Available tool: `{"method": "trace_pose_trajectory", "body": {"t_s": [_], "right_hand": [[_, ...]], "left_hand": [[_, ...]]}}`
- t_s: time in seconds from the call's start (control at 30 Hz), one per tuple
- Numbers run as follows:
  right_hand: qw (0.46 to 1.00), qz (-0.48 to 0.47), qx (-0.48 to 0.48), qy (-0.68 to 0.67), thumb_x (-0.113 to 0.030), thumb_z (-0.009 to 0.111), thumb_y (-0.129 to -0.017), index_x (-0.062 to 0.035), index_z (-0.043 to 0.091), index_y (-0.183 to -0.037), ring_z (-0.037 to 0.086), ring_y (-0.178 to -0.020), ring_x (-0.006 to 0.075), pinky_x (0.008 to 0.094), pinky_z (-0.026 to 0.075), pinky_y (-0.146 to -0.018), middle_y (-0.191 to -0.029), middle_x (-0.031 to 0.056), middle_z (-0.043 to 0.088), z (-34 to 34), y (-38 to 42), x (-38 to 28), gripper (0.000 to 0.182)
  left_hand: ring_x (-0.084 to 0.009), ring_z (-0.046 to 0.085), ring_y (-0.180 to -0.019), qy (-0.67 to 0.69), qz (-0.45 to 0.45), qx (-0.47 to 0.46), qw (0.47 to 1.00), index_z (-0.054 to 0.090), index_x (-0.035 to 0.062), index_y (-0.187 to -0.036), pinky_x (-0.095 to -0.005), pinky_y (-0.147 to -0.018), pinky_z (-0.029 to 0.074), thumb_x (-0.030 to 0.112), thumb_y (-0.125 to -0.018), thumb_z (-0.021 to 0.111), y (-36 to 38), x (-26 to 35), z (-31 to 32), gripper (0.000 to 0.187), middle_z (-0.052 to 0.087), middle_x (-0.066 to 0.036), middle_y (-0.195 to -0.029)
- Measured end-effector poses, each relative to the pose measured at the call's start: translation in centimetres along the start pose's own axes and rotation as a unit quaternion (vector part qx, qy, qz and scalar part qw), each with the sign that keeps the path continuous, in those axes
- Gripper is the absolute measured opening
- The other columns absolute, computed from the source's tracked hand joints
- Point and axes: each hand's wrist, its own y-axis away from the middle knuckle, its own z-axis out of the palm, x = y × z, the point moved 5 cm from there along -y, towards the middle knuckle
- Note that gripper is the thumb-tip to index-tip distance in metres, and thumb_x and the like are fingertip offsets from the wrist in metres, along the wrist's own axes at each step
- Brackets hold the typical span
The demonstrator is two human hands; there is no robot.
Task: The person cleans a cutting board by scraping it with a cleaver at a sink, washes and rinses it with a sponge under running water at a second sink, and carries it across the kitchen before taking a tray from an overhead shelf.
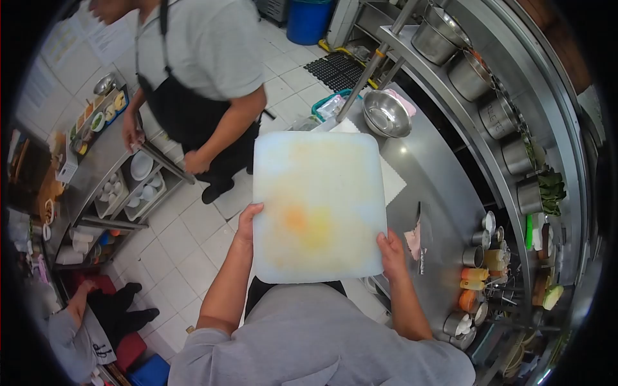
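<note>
I hold a large white cutting board, stained yellow and orange near its middle, flat in front of my chest. My left hand grips its left edge and my right hand grips its lower right corner. The board hangs over the edge of a steel counter on my right and partly covers a white cloth lying there.
A steel bowl sits at the counter's far end. A knife and several sauce bottles lie to my right. A person in a black apron stands ahead by a shelf of dishes. Another person crouches at lower left.
</note>
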Motion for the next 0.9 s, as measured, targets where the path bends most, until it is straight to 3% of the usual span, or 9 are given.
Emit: {"method": "trace_pose_trajectory", "body": {"t_s": [0.17, 0.27, 0.33, 0.4, 0.77, 0.9], "right_hand": [[0.998, -0.01, 0.046, -0.038, -0.027, 0.059, -0.115, 0.002, 0.064, -0.135, 0.066, -0.111, 0.0125, 0.032, 0.052, -0.1, -0.124, 0.0063, 0.074, 1.4, -0.4, 0.2, 0.036], [0.997, -0.014, 0.054, -0.053, -0.028, 0.059, -0.116, 0.0022, 0.064, -0.134, 0.066, -0.111, 0.0127, 0.0323, 0.052, -0.1, -0.124, 0.0066, 0.074, 2.5, -3.2, -1.0, 0.035], [0.997, -0.008, 0.05, -0.061, -0.028, 0.059, -0.116, 0.0024, 0.065, -0.133, 0.066, -0.111, 0.0129, 0.0324, 0.052, -0.1, -0.124, 0.0068, 0.074, 2.7, -4.7, -0.8, 0.035], [0.998, -0.005, 0.035, -0.042, -0.029, 0.059, -0.116, 0.0035, 0.064, -0.135, 0.066, -0.112, 0.0135, 0.0323, 0.052, -0.1, -0.125, 0.0077, 0.074, 2.7, -8.4, -0.6, 0.038], [0.991, 0.024, -0.128, -0.04, -0.03, 0.055, -0.117, 0.0047, 0.062, -0.141, 0.067, -0.116, 0.015, 0.0337, 0.053, -0.102, -0.129, 0.0093, 0.073, 9.7, -24.8, -4.6, 0.043], [0.985, 0.025, -0.157, -0.064, -0.03, 0.054, -0.118, 0.0044, 0.062, -0.141, 0.068, -0.115, 0.0149, 0.0338, 0.053, -0.102, -0.129, 0.0096, 0.073, 12.2, -29.1, -5.5, 0.043]], "left_hand": [[-0.0368, 0.074, -0.117, -0.004, -0.032, -0.011, 0.999, 0.063, -0.0025, -0.145, -0.0471, -0.103, 0.06, 0.041, -0.095, 0.066, -4.5, 2.6, 1.4, 0.066, 0.074, -0.023, -0.135], [-0.0373, 0.068, -0.128, 0.04, -0.021, -0.066, 0.997, 0.058, -0.0029, -0.151, -0.0476, -0.111, 0.055, 0.042, -0.103, 0.058, -7.4, 4.2, 2.0, 0.066, 0.068, -0.023, -0.145], [-0.037, 0.07, -0.126, 0.052, -0.031, -0.074, 0.995, 0.059, -0.0023, -0.15, -0.048, -0.109, 0.056, 0.044, -0.103, 0.059, -8.7, 5.3, 2.0, 0.066, 0.069, -0.022, -0.144], [-0.0368, 0.068, -0.129, 0.055, -0.013, -0.077, 0.995, 0.057, -0.0019, -0.153, -0.0486, -0.114, 0.052, 0.045, -0.105, 0.058, -10.2, 7.2, 2.3, 0.066, 0.068, -0.021, -0.147], [-0.0358, 0.067, -0.133, 0.062, 0.113, -0.041, 0.991, 0.057, -0.0026, -0.153, -0.0477, -0.115, 0.052, 0.046, -0.107, 0.056, -11.7, 17.3, 0.3, 0.067, 0.067, -0.021, -0.148], [-0.0392, 0.067, -0.133, 0.081, 0.147, -0.036, 0.985, 0.057, -0.0019, -0.153, -0.0515, -0.116, 0.052, 0.045, -0.107, 0.057, -13.2, 21.4, 1.3, 0.066, 0.066, -0.023, -0.15]]}}
